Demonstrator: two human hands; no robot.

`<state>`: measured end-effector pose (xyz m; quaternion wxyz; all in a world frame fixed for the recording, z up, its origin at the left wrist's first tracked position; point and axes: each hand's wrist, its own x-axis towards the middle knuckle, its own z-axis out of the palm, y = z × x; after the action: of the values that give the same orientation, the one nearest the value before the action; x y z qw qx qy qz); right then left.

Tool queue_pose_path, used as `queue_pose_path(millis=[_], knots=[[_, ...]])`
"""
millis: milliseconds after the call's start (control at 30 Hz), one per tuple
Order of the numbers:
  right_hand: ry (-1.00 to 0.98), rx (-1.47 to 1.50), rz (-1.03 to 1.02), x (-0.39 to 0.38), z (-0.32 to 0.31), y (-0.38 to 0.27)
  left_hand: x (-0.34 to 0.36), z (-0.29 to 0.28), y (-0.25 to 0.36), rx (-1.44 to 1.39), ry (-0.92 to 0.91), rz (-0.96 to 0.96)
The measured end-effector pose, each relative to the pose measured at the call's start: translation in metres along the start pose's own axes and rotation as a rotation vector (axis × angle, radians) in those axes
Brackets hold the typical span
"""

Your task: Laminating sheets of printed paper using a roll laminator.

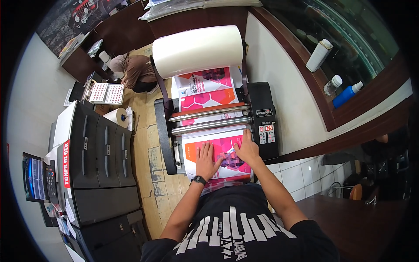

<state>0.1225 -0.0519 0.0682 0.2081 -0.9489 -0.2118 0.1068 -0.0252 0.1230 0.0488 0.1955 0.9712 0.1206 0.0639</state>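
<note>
A pink, orange and white printed sheet (199, 145) lies on the near side of a black roll laminator (261, 98), its far edge by the silver rollers (211, 127). My left hand (206, 161) rests flat on the sheet's left half, fingers stretched forward. My right hand (247, 152) lies along the sheet's right edge, fingertips close to the rollers and thumb pointing inward. Beyond the rollers, more printed sheets of similar colours (205, 101) run under a wide roll of pale film (198, 50).
A large dark grey printer (101, 148) with a screen (36, 178) stands at the left. Someone in a brown top (140, 73) crouches farther back, beside sheets of red labels (107, 93). A blue bottle (347, 95), a clear jar (333, 85) and a white roll (320, 55) stand on the right-hand ledge.
</note>
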Motion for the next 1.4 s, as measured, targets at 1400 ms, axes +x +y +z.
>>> queue_pose_path(millis=[1400], knots=[[0.055,-0.138,-0.089,-0.024,-0.053,-0.009,-0.01,0.006,0.003,-0.022,0.062,-0.027]])
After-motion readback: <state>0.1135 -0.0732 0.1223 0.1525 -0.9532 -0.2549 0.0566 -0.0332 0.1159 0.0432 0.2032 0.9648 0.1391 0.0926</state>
